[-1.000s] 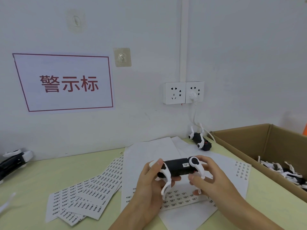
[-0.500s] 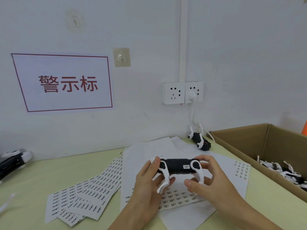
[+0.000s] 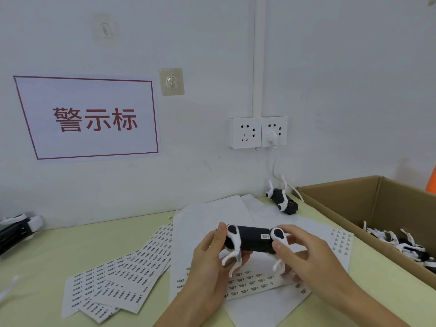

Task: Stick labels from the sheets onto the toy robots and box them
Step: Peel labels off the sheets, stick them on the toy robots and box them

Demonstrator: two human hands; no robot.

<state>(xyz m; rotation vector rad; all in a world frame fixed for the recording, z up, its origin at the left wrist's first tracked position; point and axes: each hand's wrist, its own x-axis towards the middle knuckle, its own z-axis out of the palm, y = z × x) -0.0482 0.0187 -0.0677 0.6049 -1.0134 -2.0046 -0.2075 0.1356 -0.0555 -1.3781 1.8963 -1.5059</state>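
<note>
left hand (image 3: 210, 263) fingers clamped on toy robot (image 3: 253, 241) | right hand (image 3: 304, 258) fingers clamped on it too | above label sheet (image 3: 254, 283) | cardboard box (image 3: 342, 197) at tabletop (image 3: 70, 246) right edge

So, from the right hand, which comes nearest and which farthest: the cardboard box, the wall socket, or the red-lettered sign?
Measured from the right hand, in the head view:
1. Cardboard box, on the table just to its right.
2. Wall socket, on the wall above and behind the hand.
3. Red-lettered sign, on the wall far to the left.
</note>
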